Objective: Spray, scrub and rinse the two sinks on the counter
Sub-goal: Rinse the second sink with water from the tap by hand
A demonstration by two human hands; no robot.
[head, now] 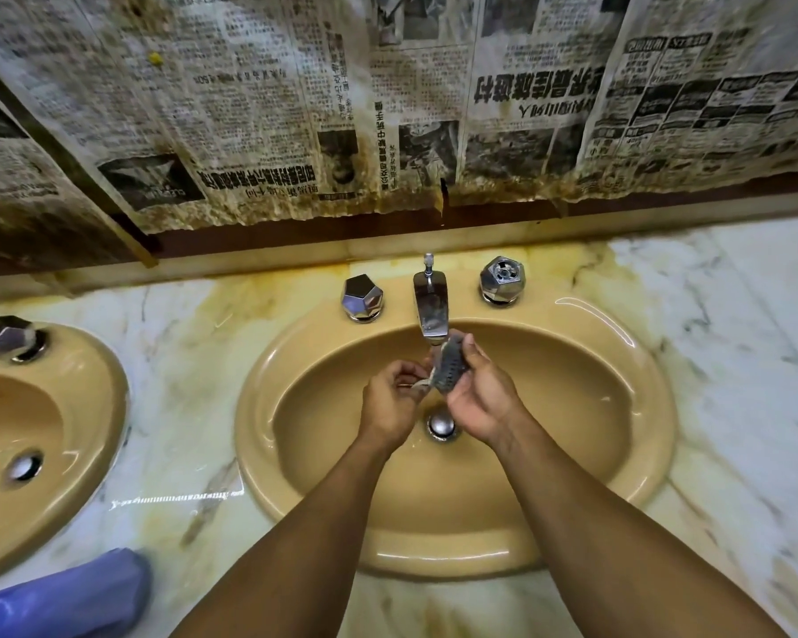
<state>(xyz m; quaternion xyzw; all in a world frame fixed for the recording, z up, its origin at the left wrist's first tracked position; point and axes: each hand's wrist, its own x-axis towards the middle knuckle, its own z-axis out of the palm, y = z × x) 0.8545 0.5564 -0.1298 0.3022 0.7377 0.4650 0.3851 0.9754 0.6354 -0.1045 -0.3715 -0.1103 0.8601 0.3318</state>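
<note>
Gripping a grey scrub pad (448, 368) in the curled fingers (473, 352) of the right hand (480, 402); pinching a pale frayed end of it with the left hand (392, 402), fingers bent in. Held just below the spout (431, 310), above the drain stopper (442, 425), over the middle of the right sink (572, 407). Can't tell about running water. Probably rinsing or wringing the pad, late in this sink's round: a guess. Off at left, the second sink (65, 430), across the stained marble counter (180, 384), well apart from both hands. Left knob (361, 298) and right knob (502, 280) untouched.

Risks: tearing the frayed end by pulling too hard; dropping the wet pad onto the stopper through a loose pinch; knocking knuckles on the spout, being so close; splashing the newspaper (296, 108) on the wall if turned on hard. Blue object (65, 600) at the near left edge, unidentified.
</note>
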